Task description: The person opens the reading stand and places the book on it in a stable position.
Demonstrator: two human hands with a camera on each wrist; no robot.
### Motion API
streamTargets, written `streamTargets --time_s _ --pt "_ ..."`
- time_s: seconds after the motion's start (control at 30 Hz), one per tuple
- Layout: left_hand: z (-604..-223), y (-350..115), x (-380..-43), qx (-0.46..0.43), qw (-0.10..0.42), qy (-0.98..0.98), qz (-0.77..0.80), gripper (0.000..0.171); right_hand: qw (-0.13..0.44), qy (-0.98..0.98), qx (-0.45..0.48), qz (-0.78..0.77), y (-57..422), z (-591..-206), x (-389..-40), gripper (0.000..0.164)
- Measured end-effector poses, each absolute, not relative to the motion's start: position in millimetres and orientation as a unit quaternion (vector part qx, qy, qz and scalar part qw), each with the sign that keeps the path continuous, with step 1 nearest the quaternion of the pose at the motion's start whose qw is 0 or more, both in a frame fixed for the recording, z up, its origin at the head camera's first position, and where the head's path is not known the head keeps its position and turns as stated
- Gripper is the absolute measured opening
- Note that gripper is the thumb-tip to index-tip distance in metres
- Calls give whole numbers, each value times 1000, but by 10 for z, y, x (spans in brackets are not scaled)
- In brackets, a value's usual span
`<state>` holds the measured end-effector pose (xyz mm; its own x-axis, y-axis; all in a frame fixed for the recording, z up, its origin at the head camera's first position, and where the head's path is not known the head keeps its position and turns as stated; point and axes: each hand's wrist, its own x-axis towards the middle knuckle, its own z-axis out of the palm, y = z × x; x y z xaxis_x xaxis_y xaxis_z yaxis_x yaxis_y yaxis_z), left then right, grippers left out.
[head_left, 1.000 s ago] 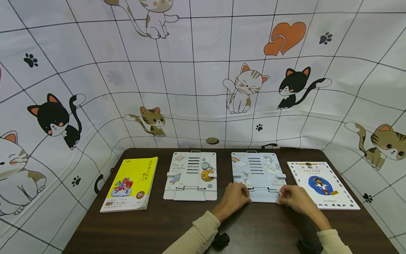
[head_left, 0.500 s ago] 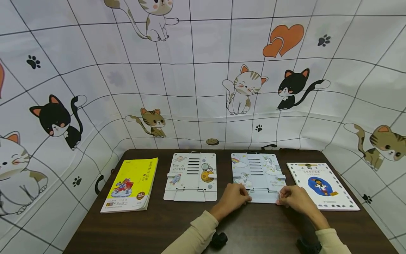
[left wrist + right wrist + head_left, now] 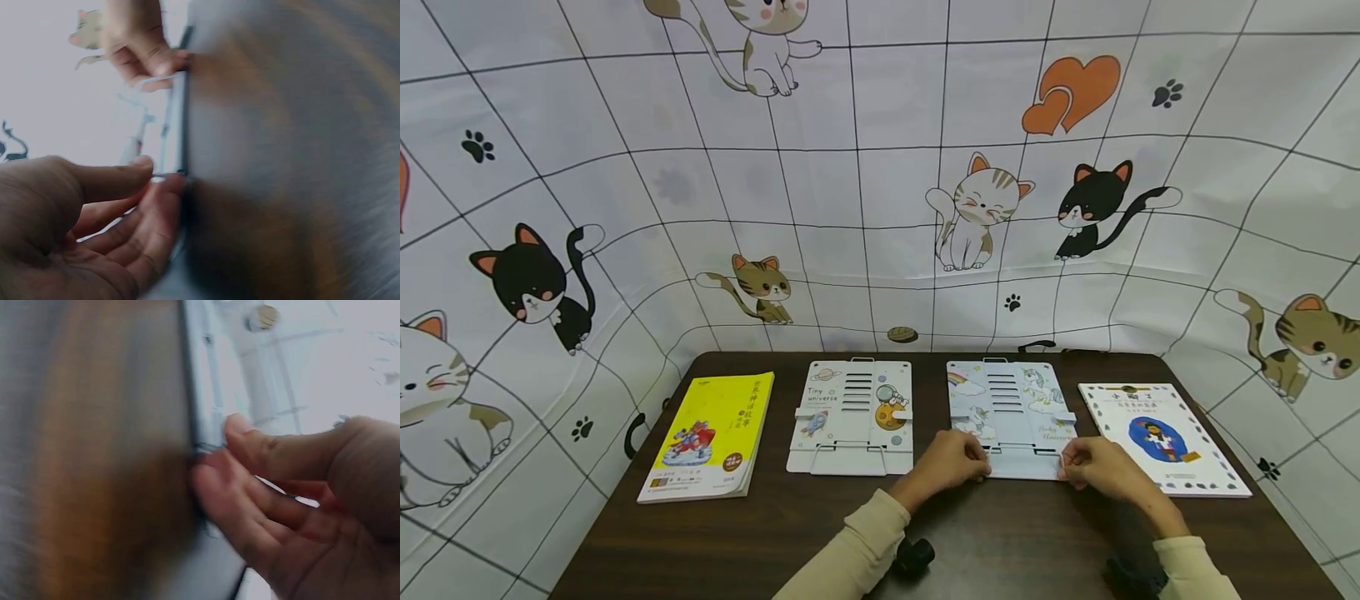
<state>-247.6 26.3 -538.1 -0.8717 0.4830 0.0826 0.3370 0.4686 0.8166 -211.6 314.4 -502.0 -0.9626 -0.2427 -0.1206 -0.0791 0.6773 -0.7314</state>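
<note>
A folded book stand (image 3: 1011, 408) with a rainbow and unicorn print lies flat on the dark table, slots down its middle and a wire rest at its near edge. My left hand (image 3: 946, 467) pinches its near left corner between thumb and fingertips. At the near right corner my right hand (image 3: 1105, 475) pinches the stand in the same way. In the left wrist view, the thumb of my left hand (image 3: 94, 219) lies above the stand's edge, with fingers below. The right wrist view is blurred; my right hand (image 3: 281, 494) has thumb and index finger at the edge.
A second book stand (image 3: 850, 417), printed "Tiny universe", lies left of the first. A yellow book (image 3: 711, 433) is at the far left; a white book (image 3: 1165, 442) with a blue picture is at the right. A cat-print curtain (image 3: 880, 183) hangs behind the table (image 3: 992, 550).
Both hands have shifted slightly apart, the left one leftward and the right one rightward. The stands and books have stayed in place.
</note>
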Motion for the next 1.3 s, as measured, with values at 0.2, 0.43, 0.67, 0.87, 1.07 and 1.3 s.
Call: streamTargets --time_s 0.2,0.43,0.67,0.87,1.07,1.3 --pt "-5102 131 -2596 203 42 865 457 10 87 908 -76 -404 3299 -4845 -2205 14" --pt "-4961 135 -2747 115 26 878 464 29 -13 939 -13 -344 3321 -4812 -2465 32" --pt "-5048 216 -2863 73 80 866 488 57 18 952 23 -305 3305 -4985 -2730 56" --pt "-5119 272 -2887 60 59 865 495 55 19 948 35 -316 3239 -5078 -2822 48" --pt "-5170 262 -2876 44 62 855 513 51 14 943 43 -329 3211 -5106 -2815 46" --pt "-5118 163 -2903 41 72 833 547 55 21 935 56 -351 3176 -5099 -2826 46"
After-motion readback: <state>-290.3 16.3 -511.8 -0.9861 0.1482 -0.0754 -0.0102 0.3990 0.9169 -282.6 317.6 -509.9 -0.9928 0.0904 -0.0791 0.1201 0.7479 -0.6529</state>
